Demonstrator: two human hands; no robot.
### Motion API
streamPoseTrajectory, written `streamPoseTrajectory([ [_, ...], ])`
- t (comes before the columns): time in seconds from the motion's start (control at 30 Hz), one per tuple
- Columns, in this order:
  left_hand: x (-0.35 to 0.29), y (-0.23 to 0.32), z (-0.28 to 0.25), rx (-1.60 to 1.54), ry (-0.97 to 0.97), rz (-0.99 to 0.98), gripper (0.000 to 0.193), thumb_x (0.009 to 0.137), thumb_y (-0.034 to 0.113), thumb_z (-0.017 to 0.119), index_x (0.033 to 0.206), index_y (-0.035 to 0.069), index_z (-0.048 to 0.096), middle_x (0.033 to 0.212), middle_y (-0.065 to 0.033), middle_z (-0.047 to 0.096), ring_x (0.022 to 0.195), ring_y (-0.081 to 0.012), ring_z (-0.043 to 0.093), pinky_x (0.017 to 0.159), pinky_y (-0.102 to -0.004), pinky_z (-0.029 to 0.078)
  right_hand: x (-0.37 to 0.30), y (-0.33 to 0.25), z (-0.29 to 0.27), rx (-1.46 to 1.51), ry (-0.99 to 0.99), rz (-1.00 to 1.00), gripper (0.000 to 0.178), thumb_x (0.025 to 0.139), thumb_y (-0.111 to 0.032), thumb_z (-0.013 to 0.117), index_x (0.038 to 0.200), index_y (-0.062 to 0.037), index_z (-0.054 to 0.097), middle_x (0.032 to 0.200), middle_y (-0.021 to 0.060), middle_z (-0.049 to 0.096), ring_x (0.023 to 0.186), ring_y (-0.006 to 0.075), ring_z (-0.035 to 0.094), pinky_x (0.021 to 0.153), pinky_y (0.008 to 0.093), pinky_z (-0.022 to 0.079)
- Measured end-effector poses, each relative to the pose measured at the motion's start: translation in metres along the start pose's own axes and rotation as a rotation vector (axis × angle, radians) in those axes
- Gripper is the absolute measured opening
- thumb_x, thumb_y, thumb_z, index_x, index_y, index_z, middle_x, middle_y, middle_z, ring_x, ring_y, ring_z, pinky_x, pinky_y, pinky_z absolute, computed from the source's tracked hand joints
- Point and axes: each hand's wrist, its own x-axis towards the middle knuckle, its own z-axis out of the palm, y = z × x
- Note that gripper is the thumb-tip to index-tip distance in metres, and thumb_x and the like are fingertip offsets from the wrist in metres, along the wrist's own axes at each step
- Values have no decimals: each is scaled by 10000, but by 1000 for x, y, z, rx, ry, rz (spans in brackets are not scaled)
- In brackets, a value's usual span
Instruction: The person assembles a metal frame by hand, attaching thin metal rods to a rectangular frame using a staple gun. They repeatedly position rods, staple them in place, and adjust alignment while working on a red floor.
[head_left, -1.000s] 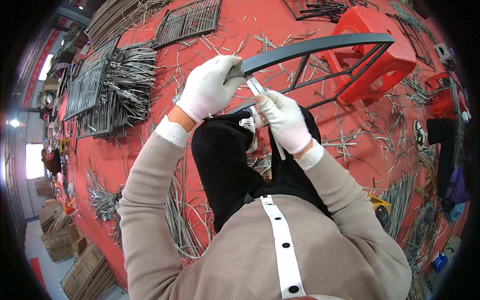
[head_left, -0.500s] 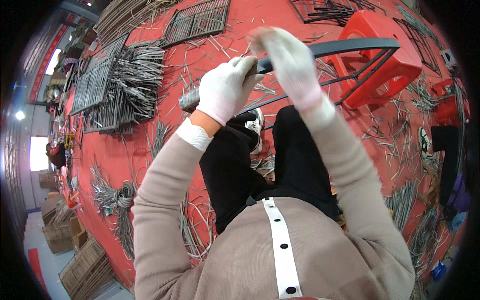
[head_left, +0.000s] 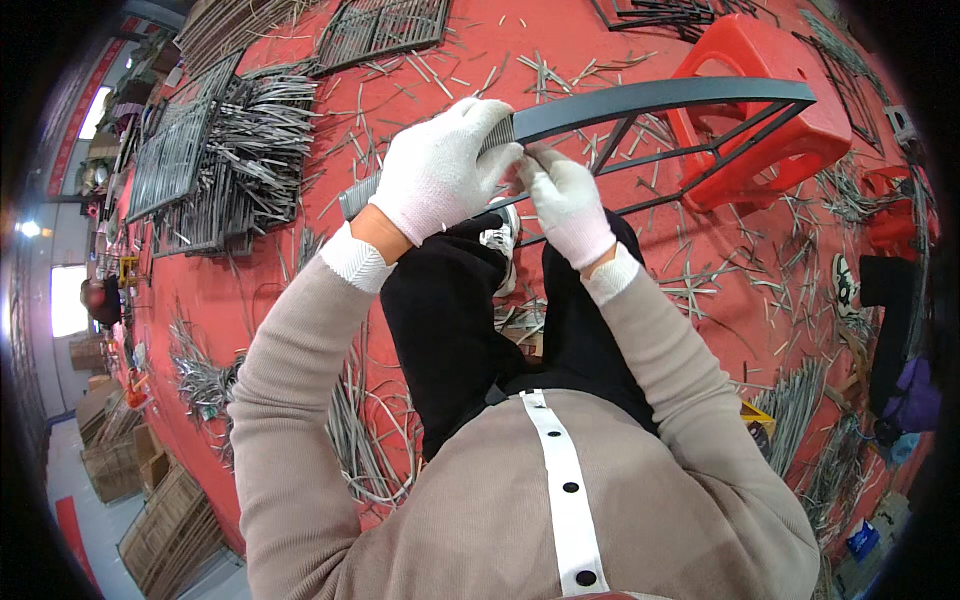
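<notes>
the person's left hand [head_left: 445, 165], in a white glove, is clamped around a dark curved frame [head_left: 660, 97], gripping it where ribbed grey wrapping [head_left: 358, 196] covers one end; the wrapping shows on both sides of the glove. the frame is held up in front of the person, above the knees, its bare dark bar and thinner struts reaching to the right, where the far end overlaps a red stool [head_left: 822, 135] in view; whether they touch cannot be told. the right hand [head_left: 568, 205], also gloved, is just beside the left thumb, below the edge of the wrapping, fingers bent; whether they pinch anything cannot be told. on the red floor [head_left: 210, 310] lie scattered grey offcuts [head_left: 690, 290], and to the left a heap of grey strips [head_left: 270, 140] lies beside slatted panels [head_left: 180, 150]. more long strips [head_left: 365, 440] lie near the left forearm.
</notes>
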Motion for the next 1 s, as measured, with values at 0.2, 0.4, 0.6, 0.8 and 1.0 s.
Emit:
streamPoseTrajectory([
  [0.2, -5, 4, 2, 88, 49, 56, 321, 917, 255, 744, 1198, 122, 667, 1029, -105, 734, 904, -340, 742, 747, -414, 591, -21, -57, -6, 241, 65, 39, 307, 1109, -213, 537, 1026, 31, 704, 917, 103, 740, 874, 171, 727, 858, 301, 553],
  [0.4, 2, 21, 12, 19, 86, -260, 354, 888, 470, 772, 944, 123, 731, 835, -92, 737, 816, -330, 742, 708, -470, 577, 10, -113, -45, -73, 103, -104, 377, 1113, -302, 520, 1115, 1, 745, 1037, 118, 777, 904, 228, 730, 907, 354, 557],
  [0.6, 3, 19, -7, 43, -3, -348, 562, 892, 609, 742, 1183, 129, 767, 952, -145, 779, 921, -330, 765, 786, -433, 594, 70, -83, -45, -741, -298, -553, 294, 1017, -344, 719, 1109, -75, 792, 919, 83, 758, 866, 227, 716, 786, 375, 578],
  [0.8, -23, 1, -7, 239, 100, -241, 541, 947, 623, 657, 970, 90, 745, 813, -108, 754, 778, -309, 764, 679, -435, 598, 94, -62, -15, -277, -393, -163, 279, 992, -283, 763, 1129, -42, 801, 926, 87, 796, 831, 151, 745, 748, 321, 607],
  [1.0, -23, 1, 0, 284, 175, -255, 499, 953, 603, 657, 962, 112, 743, 805, -96, 752, 750, -289, 762, 655, -425, 594, 97, -69, -2, -587, -347, -223, 243, 1034, -207, 697, 1097, 11, 786, 921, 52, 778, 839, 105, 709, 762, 287, 580],
])
